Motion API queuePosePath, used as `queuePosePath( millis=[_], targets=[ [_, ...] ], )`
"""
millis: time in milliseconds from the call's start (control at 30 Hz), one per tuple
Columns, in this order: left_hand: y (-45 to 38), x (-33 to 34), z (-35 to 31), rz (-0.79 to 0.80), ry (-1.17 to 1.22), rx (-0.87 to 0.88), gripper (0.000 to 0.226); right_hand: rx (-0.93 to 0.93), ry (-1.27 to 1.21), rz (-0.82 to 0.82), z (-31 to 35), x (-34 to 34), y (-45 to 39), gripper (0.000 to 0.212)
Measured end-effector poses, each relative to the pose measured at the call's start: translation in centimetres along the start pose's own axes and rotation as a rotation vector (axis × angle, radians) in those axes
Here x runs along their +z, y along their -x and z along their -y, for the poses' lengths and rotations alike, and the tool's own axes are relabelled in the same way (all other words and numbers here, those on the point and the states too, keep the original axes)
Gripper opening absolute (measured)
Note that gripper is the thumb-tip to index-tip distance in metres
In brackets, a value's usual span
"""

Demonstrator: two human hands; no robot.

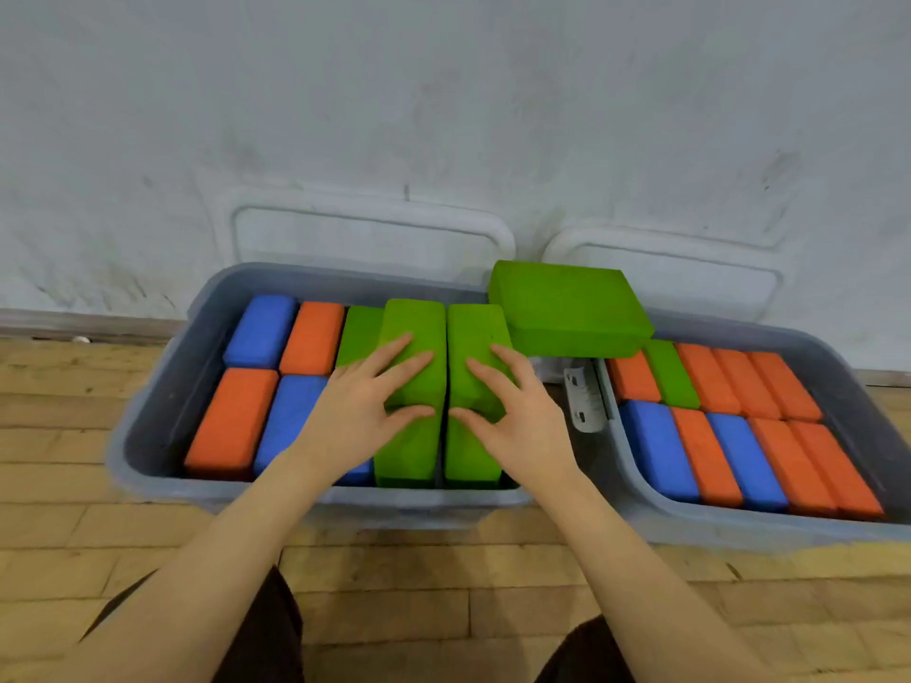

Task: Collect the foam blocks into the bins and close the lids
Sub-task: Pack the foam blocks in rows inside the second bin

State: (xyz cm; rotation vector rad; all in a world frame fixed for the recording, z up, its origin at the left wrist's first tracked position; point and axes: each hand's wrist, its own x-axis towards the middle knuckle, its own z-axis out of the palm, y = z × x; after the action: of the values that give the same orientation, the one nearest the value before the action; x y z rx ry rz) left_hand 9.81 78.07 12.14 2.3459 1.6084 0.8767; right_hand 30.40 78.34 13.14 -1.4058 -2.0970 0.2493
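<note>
Head view shows your left hand [360, 411] and right hand [517, 411] spread flat, pressing two upright green foam blocks [419, 347] at the left bin's [148, 436] right end. They look light and squashy; grip their long sides.

Both your bare forearms reach forward, converging slightly. Your left hand [362, 409] lies palm down with fingers spread and nearly straight; your right hand [517, 411] mirrors it close beside, fingers spread, thumbs pointing toward each other
</note>
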Motion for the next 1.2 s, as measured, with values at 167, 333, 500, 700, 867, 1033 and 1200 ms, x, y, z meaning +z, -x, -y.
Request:
queuePosePath(
  millis=[167, 333, 500, 700, 867, 1033, 1200],
  targets=[
    [1.3, 2.2, 1.0, 0.039, 0.048, 0.010, 0.059, 0.044, -0.081, 0.119, -1.7, 3.1, 2.6, 0.051],
    [5.6, 6.5, 2.7, 0.156, 0.028, -0.002, 0.046, 0.158, -0.148, 0.195, -3.5, 4.8, 4.6, 0.049],
    [5.2, 7.1, 1.7, 0.369, -0.162, -0.234, 0.071, 0.205, -0.042, 0.385, -4.3, 6.1, 4.4, 0.042],
    [3.8, 7.4, 2.3, 0.427, -0.234, -0.263, 0.063, 0.124, 0.200, 0.599, -5.2, 6.3, 3.1, 0.047],
    [0.8, 8.7, 3.2, 0.514, -0.316, -0.323, 0.058, 0.086, 0.260, 0.586, -6.0, 7.0, 0.8, 0.058],
    [0.9, 9.5, 3.9, 0.598, -0.305, -0.358, 0.061, 0.180, 0.213, 0.734, -5.9, 8.2, 0.6, 0.091],
    [1.2, 9.4, 4.3, 0.599, -0.288, -0.367, 0.059, 0.202, 0.189, 0.744, -5.5, 8.9, 0.2, 0.094]
  ],
)
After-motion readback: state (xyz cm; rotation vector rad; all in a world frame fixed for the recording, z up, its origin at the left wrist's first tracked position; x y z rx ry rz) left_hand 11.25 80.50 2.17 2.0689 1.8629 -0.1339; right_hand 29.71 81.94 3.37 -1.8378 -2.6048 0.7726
